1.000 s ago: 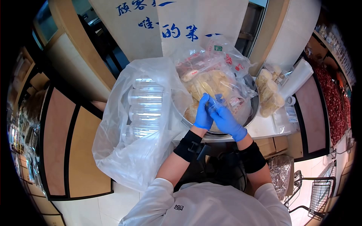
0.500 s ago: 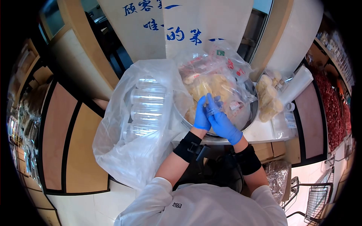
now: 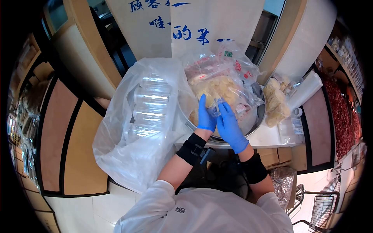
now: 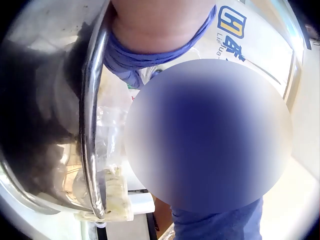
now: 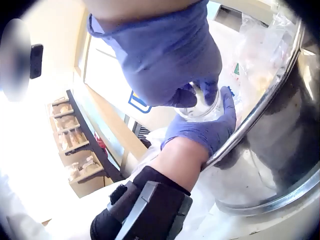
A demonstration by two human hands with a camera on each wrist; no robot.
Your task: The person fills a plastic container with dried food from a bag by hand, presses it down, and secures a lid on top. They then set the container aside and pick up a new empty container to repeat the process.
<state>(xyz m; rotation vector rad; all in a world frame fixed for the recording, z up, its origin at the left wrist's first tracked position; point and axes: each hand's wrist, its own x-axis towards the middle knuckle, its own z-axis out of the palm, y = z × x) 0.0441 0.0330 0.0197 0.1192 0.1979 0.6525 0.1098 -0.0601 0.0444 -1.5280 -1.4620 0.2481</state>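
Both hands wear blue gloves and meet over a large metal basin that holds bags of pale yellow dried slices. Between the hands is a small clear plastic jar. In the right wrist view my left hand cups the jar from below, fingers curled round it. My right hand comes from above, its fingertips pinching at the jar's mouth. In the head view my left hand and right hand are side by side. The left wrist view shows the basin's rim and a glove cuff.
A big clear plastic bag with stacks of clear jars stands left of the basin. Filled jars and a white roll lie at its right on the counter. A wire basket stands on the floor at lower right.
Both hands, still holding the jar, have shifted a little up and left over the basin. The left hand's fingers now point more upright.
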